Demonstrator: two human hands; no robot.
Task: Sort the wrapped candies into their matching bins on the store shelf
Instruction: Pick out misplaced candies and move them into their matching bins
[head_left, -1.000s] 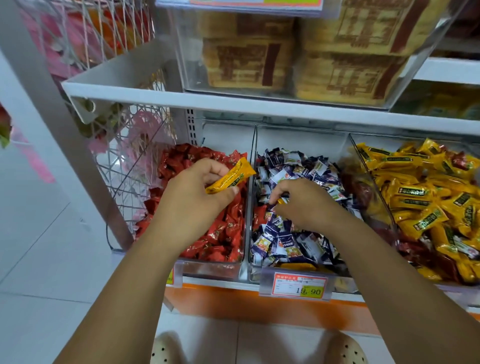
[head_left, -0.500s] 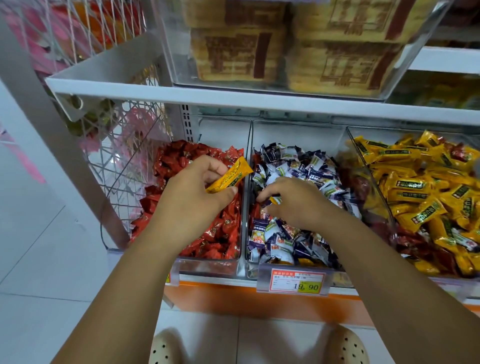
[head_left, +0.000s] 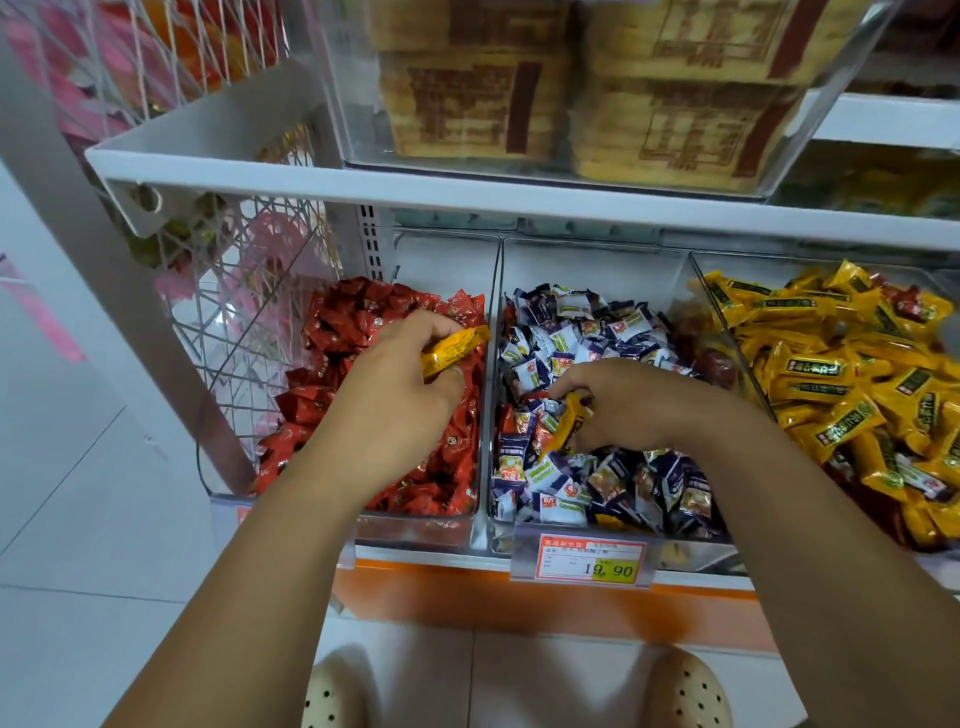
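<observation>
Over the middle bin (head_left: 592, 265), right hand (head_left: 639, 400) pinches yellow candy 1 (head_left: 563, 426), long axis near-to-far, yellow bin (head_left: 769, 267) just right; farther left hand (head_left: 395, 395) grips yellow candy 2 (head_left: 452, 351).

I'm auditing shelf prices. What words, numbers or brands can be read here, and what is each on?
"19.90": yellow patch of the price tag on the middle bin front.
Rest of that tag, red header included: too blurred to read.
Wrappers of the yellow candies, blue-and-white candies and red candies: print too small to read.
Brown-printed boxes on the upper shelf: blurred, unreadable.
</observation>
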